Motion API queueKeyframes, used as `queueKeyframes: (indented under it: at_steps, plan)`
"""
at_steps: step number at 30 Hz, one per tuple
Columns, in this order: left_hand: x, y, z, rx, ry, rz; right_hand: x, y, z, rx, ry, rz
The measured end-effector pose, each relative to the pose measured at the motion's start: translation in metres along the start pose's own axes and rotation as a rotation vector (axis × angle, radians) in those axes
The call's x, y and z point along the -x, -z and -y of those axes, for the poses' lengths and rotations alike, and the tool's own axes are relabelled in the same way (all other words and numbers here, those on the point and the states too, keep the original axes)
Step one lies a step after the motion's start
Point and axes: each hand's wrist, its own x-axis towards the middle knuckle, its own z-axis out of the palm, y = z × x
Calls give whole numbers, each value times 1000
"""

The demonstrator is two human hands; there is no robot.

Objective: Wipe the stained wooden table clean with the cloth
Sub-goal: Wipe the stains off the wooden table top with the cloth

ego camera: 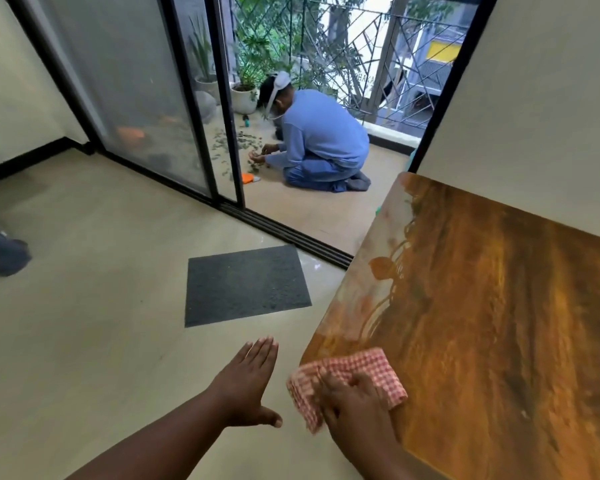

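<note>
Right now the right hand point(352, 407) presses the checked cloth point(347, 379) onto the tabletop point(499, 323) corner; the left hand point(248, 382) hovers flat, holding nothing. Pale smears lie ahead of the cloth: press firmly, overlap strokes.

Left hand point(248, 382) lower centre of frame: fingers straight and together, thumb splayed, palm down, holding nothing, forearm entering from bottom left. Right hand point(352, 401) lower right of centre: fingers bent, blurred, pressing down, wrist toward bottom edge.
</note>
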Motion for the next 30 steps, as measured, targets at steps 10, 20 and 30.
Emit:
queueKeyframes:
  at_steps: [10, 20, 30]
  plan:
    - [-39, 35, -18, 40, 17, 43, -90, 47, -35, -52, -101, -41]
    - [-51, 44, -9, 156, 106, 56, -57, 59, -83, 109, 214, 19]
    - [-145, 88, -12, 69, -156, -87, -115, 61, -55, 118, 24, 85]
